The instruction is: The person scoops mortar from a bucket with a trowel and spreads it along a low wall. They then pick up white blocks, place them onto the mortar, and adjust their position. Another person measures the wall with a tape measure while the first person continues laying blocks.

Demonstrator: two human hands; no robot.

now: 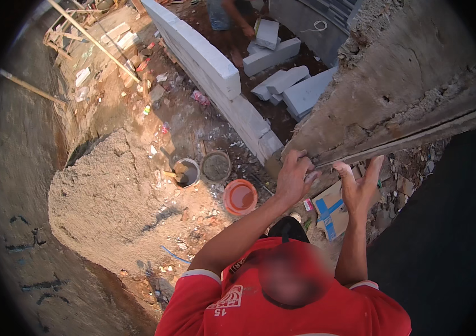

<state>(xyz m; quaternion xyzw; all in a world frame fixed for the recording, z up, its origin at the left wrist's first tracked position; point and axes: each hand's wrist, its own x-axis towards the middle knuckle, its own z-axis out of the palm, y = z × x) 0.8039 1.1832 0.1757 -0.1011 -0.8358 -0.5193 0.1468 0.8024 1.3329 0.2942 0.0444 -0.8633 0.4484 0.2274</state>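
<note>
A long, narrow grey board (pixel 417 138) lies along the edge of the rough concrete wall (pixel 400 95). My left hand (pixel 293 180) is at its near left end, fingers bent and thumb pinching toward them by the wall's corner. What sits between these fingertips is partly hidden. To the right, my right hand (pixel 357 190) reaches up with thumb and fingers spread, its tips at the board's lower edge. I cannot tell how firmly they touch it.
Left of the wall's corner runs a low wall of white blocks (pixel 204 61), with loose white blocks (pixel 297 78) behind it, near another person (pixel 227 17). An orange bucket (pixel 240 197), mortar buckets (pixel 186 172), a sand heap (pixel 115 196) and a taped cardboard piece (pixel 330 210) lie below.
</note>
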